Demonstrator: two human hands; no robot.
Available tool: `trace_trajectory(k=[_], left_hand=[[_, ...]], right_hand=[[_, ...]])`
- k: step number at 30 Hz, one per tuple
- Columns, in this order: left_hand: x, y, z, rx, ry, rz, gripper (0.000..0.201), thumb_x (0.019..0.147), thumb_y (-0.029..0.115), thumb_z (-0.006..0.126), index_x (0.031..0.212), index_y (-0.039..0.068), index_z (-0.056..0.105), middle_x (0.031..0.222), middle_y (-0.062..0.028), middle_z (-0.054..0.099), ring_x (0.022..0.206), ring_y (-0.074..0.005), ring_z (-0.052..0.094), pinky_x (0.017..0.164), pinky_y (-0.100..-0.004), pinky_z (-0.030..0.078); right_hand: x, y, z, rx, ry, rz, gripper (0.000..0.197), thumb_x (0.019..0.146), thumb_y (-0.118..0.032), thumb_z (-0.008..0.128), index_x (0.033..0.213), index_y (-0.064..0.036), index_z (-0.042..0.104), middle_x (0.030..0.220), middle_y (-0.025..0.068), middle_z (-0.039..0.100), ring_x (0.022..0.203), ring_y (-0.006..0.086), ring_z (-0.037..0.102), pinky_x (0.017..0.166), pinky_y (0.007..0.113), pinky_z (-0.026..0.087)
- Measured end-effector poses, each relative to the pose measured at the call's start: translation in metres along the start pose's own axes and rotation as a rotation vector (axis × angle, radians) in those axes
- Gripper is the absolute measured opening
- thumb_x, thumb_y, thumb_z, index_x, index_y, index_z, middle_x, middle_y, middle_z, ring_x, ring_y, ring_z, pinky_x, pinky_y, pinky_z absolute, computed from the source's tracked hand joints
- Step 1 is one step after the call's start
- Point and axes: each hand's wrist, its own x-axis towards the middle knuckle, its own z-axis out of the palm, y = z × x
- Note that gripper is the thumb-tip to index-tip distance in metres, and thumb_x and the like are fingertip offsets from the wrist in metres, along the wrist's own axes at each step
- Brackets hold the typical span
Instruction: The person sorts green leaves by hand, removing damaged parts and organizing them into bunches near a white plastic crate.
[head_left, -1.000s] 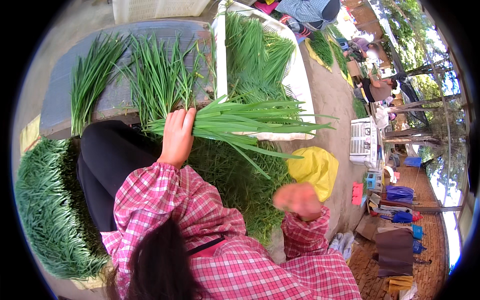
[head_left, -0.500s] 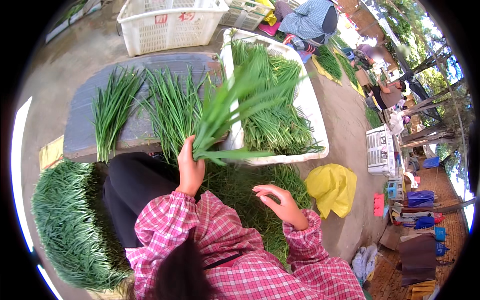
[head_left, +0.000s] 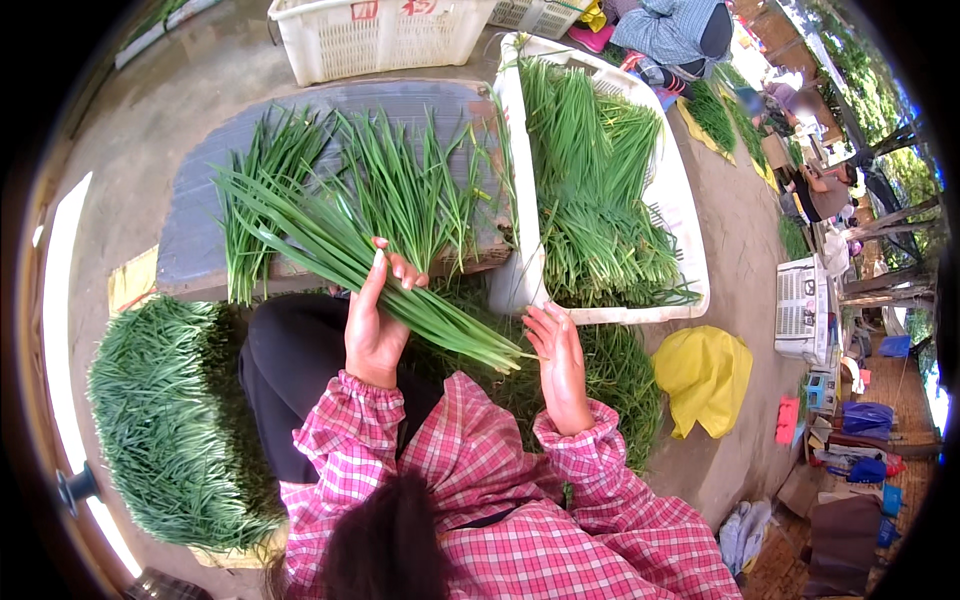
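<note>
A bunch of long green chives [head_left: 450, 325] lies slantwise in my left hand [head_left: 375, 325], its leaf tips toward the upper left and its pale stem ends toward the lower right. My left fingers and thumb are closed round the middle of the bunch. At the stem ends, my right hand [head_left: 560, 365] is open, its fingers stretched out flat; it seems to touch the ends. Just beyond, a grey board [head_left: 200, 190] carries one pile of chives [head_left: 245, 245] on the left and another chive pile [head_left: 400, 190] further right.
A white crate [head_left: 693, 230] with chives [head_left: 610, 220] stands right of the board; another white crate [head_left: 390, 50] is behind it. Stacked chives [head_left: 170, 430] sit at my left, loose greens [head_left: 615, 385] before me. A yellow sack [head_left: 705, 380] lies on the right. Other people work at the far right.
The bunch has swung from upright, leaning right, to slantwise with its leaves toward the left. My right hand has come up to its stem ends. The whole view has shifted slightly.
</note>
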Motion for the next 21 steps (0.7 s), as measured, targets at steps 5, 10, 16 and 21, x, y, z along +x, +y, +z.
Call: trace_trajectory(k=[5, 10, 16, 21], left_hand=[[0.002, -0.001, -0.002, -0.087, 0.012, -0.02, 0.014, 0.085, 0.015, 0.044, 0.098, 0.009, 0.043, 0.071, -0.0023, 0.041, 0.065, -0.0126, 0.039, 0.069, -0.0288, 0.036], [0.004, -0.002, 0.003, -0.187, 0.099, -0.012, 0.015, 0.087, 0.016, 0.041, 0.097, 0.006, 0.041, 0.071, -0.0027, 0.037, 0.063, -0.0117, 0.038, 0.067, -0.0261, 0.037], [0.005, -0.003, 0.003, -0.13, 0.127, -0.043, 0.015, 0.086, 0.018, 0.042, 0.095, 0.005, 0.044, 0.07, -0.0035, 0.04, 0.063, -0.0125, 0.039, 0.067, -0.0264, 0.037], [0.005, -0.005, 0.002, -0.134, 0.137, -0.06, 0.014, 0.087, 0.018, 0.042, 0.091, 0.004, 0.044, 0.067, -0.0023, 0.037, 0.06, -0.0112, 0.037, 0.064, -0.0247, 0.036]], right_hand=[[0.001, 0.005, 0.014, 0.303, -0.107, 0.097, 0.048, 0.088, -0.038, 0.026, 0.118, -0.0006, 0.033, 0.115, 0.0166, 0.042, 0.107, 0.0229, 0.041, 0.093, 0.035, 0.029], [-0.011, 0.01, -0.02, 0.315, -0.237, 0.26, 0.041, 0.088, -0.029, 0.033, 0.116, 0.0011, 0.036, 0.116, 0.0199, 0.041, 0.107, 0.0281, 0.042, 0.093, 0.038, 0.031], [-0.041, 0.007, -0.009, 0.111, -0.333, 0.261, 0.028, 0.083, -0.012, 0.046, 0.105, 0.0054, 0.045, 0.093, 0.0133, 0.054, 0.085, 0.0186, 0.051, 0.079, 0.03, 0.04], [-0.045, -0.006, 0.004, -0.138, -0.295, 0.24, 0.018, 0.083, -0.01, 0.047, 0.092, 0.0045, 0.052, 0.075, 0.0052, 0.054, 0.068, 0.0097, 0.048, 0.065, 0.022, 0.039]])
